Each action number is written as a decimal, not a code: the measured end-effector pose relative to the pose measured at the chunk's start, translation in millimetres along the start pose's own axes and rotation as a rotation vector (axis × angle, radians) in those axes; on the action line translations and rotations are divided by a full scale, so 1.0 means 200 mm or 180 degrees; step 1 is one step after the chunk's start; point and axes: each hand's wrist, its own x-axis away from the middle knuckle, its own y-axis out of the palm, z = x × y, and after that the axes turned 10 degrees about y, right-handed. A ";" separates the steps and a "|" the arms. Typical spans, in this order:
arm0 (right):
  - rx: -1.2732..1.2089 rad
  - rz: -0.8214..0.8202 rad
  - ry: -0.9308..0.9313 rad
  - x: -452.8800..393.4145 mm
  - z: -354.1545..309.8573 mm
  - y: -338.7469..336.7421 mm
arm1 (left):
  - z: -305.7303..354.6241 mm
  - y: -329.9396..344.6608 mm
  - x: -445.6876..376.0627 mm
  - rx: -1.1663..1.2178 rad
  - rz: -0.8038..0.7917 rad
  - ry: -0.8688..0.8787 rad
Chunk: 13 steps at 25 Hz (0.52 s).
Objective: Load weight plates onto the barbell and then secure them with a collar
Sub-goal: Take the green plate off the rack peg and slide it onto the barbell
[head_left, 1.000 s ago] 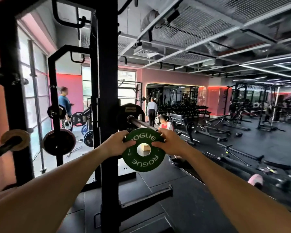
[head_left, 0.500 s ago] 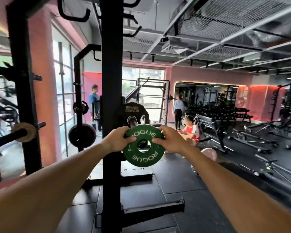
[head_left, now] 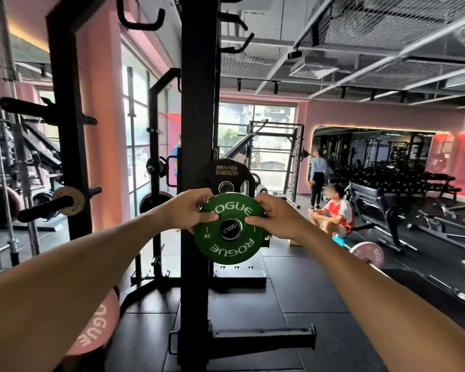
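From the head camera, both bare arms reached forward to a small green plate [head_left: 228, 230] printed "ROGUE" and "1 KG", held upright and facing the camera. The left hand [head_left: 189, 209] gripped its upper left edge, fingers [head_left: 205, 202] curled over the rim and clamped on the plate, thumb pressed on the face. The right hand [head_left: 275, 215] clamped the upper right edge the same way. The barbell end [head_left: 230, 229], a silver cap marked "1500LB", filled the plate's centre hole, so the plate sat on the sleeve. Just behind it stood a black plate [head_left: 227, 173] lettered "HAMMER STRENGTH", beside the black rack upright [head_left: 199, 103]. A pink plate [head_left: 94, 328] showed at lower left near the floor. Farther right, a person in a red shirt [head_left: 336, 212] crouched on the dark floor.
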 end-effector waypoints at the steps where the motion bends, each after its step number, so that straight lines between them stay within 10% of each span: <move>1: 0.0017 0.0013 -0.0045 -0.01 0.01 0.01 | -0.01 0.00 -0.01 -0.0082 0.0011 0.0028; 13: 0.0249 0.0726 -0.0005 -0.29 0.12 0.12 | -0.39 0.06 -0.30 -0.0751 0.0715 0.0115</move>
